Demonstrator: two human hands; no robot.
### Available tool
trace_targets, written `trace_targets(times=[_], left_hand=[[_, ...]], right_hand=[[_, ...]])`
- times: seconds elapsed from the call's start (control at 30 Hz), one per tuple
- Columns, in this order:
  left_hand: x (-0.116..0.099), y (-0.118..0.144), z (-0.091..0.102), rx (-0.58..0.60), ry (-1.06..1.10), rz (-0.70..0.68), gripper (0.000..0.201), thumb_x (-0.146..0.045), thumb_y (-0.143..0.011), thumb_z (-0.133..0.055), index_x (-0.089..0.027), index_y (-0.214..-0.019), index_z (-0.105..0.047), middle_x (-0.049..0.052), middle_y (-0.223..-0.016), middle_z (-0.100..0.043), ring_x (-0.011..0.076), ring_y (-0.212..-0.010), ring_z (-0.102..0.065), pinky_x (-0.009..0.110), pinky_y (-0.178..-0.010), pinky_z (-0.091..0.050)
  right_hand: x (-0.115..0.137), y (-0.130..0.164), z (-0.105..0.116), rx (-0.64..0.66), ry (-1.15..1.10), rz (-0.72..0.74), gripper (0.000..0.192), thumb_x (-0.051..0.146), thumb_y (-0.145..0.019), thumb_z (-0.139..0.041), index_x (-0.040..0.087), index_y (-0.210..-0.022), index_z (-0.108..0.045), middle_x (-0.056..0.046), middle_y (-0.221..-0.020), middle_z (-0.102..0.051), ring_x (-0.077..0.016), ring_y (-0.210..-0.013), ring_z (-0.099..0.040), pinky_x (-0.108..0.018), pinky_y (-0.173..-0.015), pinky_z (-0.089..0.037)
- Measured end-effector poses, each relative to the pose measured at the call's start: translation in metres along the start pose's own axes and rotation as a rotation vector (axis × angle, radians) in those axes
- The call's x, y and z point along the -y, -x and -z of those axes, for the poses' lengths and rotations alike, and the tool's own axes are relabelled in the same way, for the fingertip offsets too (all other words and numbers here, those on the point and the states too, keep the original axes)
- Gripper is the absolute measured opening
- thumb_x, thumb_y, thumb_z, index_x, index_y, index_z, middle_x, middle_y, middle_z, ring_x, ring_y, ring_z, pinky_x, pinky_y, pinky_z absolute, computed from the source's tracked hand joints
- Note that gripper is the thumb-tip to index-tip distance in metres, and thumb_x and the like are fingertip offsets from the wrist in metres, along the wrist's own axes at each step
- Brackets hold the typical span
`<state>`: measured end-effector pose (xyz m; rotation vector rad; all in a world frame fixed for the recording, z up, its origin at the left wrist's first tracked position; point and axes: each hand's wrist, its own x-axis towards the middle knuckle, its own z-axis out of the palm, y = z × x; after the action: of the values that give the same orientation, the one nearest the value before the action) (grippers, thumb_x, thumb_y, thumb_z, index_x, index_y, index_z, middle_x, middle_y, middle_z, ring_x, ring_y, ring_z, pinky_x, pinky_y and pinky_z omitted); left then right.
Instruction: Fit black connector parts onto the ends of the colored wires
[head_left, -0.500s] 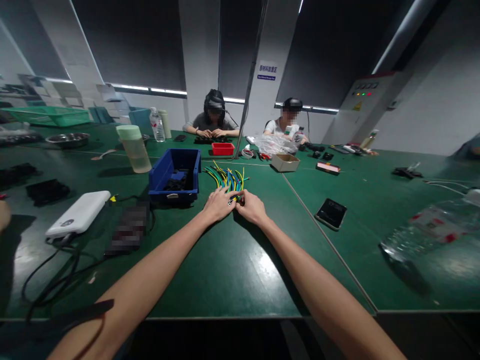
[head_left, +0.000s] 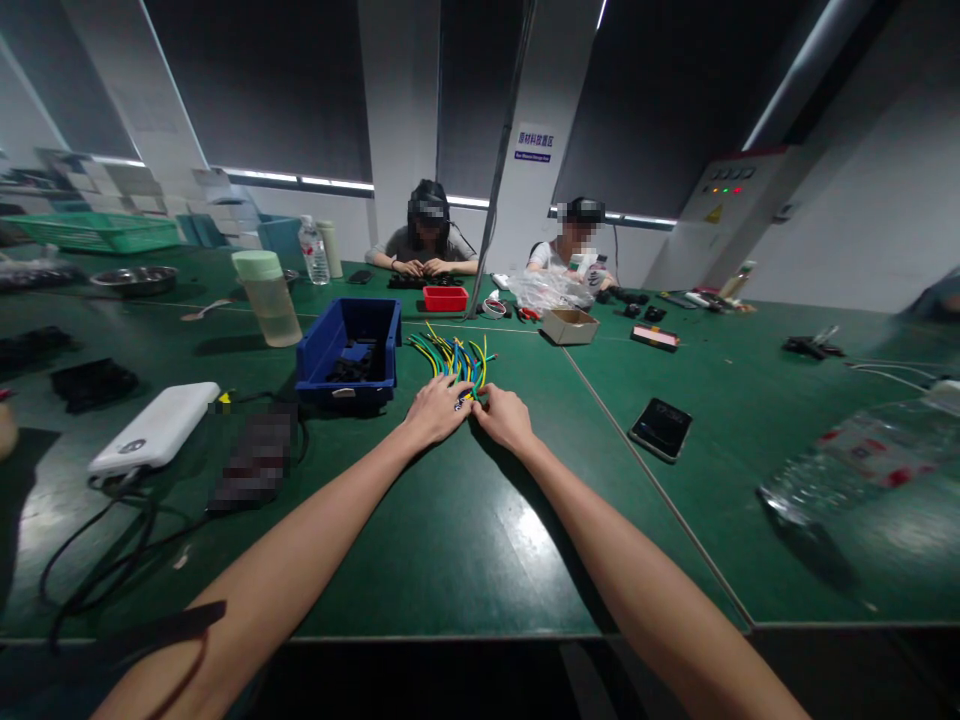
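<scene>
Both hands [head_left: 474,412] fwd, fingers together

One readable sign, and only barely.

From my remote seat I can make out a small white-and-blue sign [head_left: 534,142] fixed to the white pillar [head_left: 525,190] behind the far table: a line of dark characters over a blue strip with pale lettering, both too small for me to read. The clear bottle [head_left: 847,455] lying at the right carries a red-and-white label, too blurred to make out.
</scene>
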<state>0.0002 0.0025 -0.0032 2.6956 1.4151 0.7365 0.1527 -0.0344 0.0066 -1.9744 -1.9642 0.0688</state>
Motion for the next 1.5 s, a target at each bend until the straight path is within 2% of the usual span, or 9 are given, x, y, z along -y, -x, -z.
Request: trace_targets(times=[0.13, 0.4, 0.8, 0.97, 1.07, 1.27, 1.37, 1.5], left_hand=[[0.0006, -0.0004, -0.0019, -0.004, -0.002, -0.008, 0.040, -0.036, -0.089, -0.046, -0.027, -0.127, -0.054, 0.008, -0.132, -0.051, 0.0255, -0.124, -0.043, 0.039, -0.105, -0.036], [0.0007, -0.0007, -0.0022, -0.015, -0.009, -0.016, 0.041, -0.033, -0.086, -0.048, -0.026, -0.126, -0.054, 0.008, -0.131, -0.052, 0.0254, -0.122, -0.045, 0.038, -0.104, -0.036], [-0.0019, -0.0023, -0.0025, -0.046, 0.023, -0.018, 0.034, -0.031, -0.091, -0.043, -0.025, -0.121, -0.057, 0.007, -0.123, -0.056, 0.0228, -0.117, -0.049, 0.036, -0.100, -0.041], [-0.0023, -0.0038, -0.0022, -0.065, 0.021, -0.004, 0.030, -0.026, -0.092, -0.038, -0.018, -0.109, -0.061, 0.009, -0.115, -0.060, 0.0202, -0.110, -0.053, 0.032, -0.099, -0.041], [-0.0032, -0.0032, -0.0008, -0.055, 0.017, 0.006, 0.030, -0.030, -0.093, -0.036, -0.018, -0.104, -0.062, 0.009, -0.109, -0.061, 0.0199, -0.104, -0.056, 0.031, -0.094, -0.044], [-0.0072, -0.0005, 0.0020, -0.032, -0.012, 0.013, 0.044, -0.045, -0.084, -0.053, -0.025, -0.124, -0.052, 0.007, -0.128, -0.053, 0.0251, -0.118, -0.047, 0.037, -0.099, -0.041], [-0.0064, -0.0007, 0.0014, -0.006, -0.023, 0.015, 0.038, -0.042, -0.086, -0.052, -0.027, -0.120, -0.056, 0.007, -0.127, -0.054, 0.0251, -0.121, -0.046, 0.039, -0.101, -0.039], [-0.0034, -0.0009, -0.0002, -0.031, -0.017, -0.015, 0.033, -0.036, -0.090, -0.047, -0.024, -0.118, -0.058, 0.009, -0.126, -0.055, 0.0232, -0.120, -0.047, 0.037, -0.103, -0.037]], right_hand=[[0.0006, -0.0001, 0.0001, -0.006, 0.045, -0.018, 0.037, 0.048, -0.088, -0.041, 0.023, -0.106, -0.062, -0.011, -0.096, -0.070, -0.0252, -0.090, -0.064, -0.031, -0.073, -0.043], [0.0033, 0.0016, 0.0039, 0.018, 0.042, -0.034, 0.034, 0.042, -0.090, -0.041, 0.022, -0.105, -0.064, -0.011, -0.097, -0.070, -0.0240, -0.092, -0.064, -0.030, -0.075, -0.043], [0.0030, 0.0035, 0.0057, 0.017, 0.065, -0.053, 0.033, 0.038, -0.093, -0.034, 0.021, -0.109, -0.057, -0.011, -0.099, -0.069, -0.0237, -0.090, -0.065, -0.031, -0.073, -0.044], [0.0049, 0.0038, 0.0074, 0.011, 0.083, -0.116, 0.032, 0.037, -0.094, -0.032, 0.018, -0.106, -0.055, -0.013, -0.097, -0.068, -0.0250, -0.090, -0.065, -0.032, -0.073, -0.044], [0.0062, 0.0033, 0.0078, -0.020, 0.060, -0.133, 0.032, 0.036, -0.095, -0.030, 0.017, -0.106, -0.053, -0.013, -0.094, -0.068, -0.0256, -0.087, -0.066, -0.032, -0.071, -0.044], [0.0084, 0.0014, 0.0067, -0.106, -0.036, -0.158, 0.033, 0.037, -0.097, -0.026, 0.018, -0.114, -0.047, -0.012, -0.092, -0.068, -0.0232, -0.085, -0.066, -0.029, -0.070, -0.042], [0.0085, 0.0002, 0.0063, -0.134, -0.083, -0.175, 0.033, 0.037, -0.097, -0.027, 0.018, -0.115, -0.047, -0.011, -0.090, -0.069, -0.0233, -0.085, -0.066, -0.029, -0.070, -0.042], [0.0071, -0.0018, 0.0056, -0.187, -0.162, -0.187, 0.034, 0.037, -0.096, -0.029, 0.016, -0.116, -0.047, -0.012, -0.089, -0.069, -0.0235, -0.084, -0.065, -0.028, -0.069, -0.040]])
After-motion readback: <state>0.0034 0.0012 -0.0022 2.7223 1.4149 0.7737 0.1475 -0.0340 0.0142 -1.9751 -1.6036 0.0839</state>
